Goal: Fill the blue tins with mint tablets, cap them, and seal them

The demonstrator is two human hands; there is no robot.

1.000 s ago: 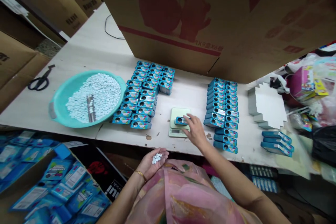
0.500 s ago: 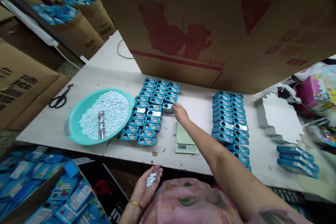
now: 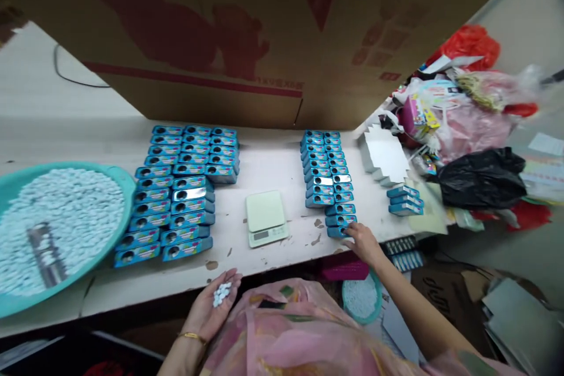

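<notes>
My left hand [image 3: 211,304] is cupped palm up near the table's front edge, holding a small heap of pale candies [image 3: 221,294]. At the front end of the right-hand rows, the fingers of my right hand [image 3: 363,245] grip the right end of a small blue tin [image 3: 337,231]. Each tin has a dark round spot on its narrow top face. Several more tins [image 3: 317,164] stand in two columns behind it. A larger group of the same tins [image 3: 189,181] stands at the left in three columns. Between the groups lies a pale green digital scale [image 3: 265,214], with nothing on its plate.
A turquoise basin [image 3: 126,200] of pale candies with a metal scoop [image 3: 46,252] stands at the left. A big cardboard box [image 3: 259,100] closes off the back. White cardboard [image 3: 383,153], three blue tins [image 3: 405,201] and a black bag [image 3: 482,179] lie at the right.
My right hand has left the tin in the left-hand group and moved right to the front tin of the right-hand group. The view has turned right. My left hand still holds the candies.
</notes>
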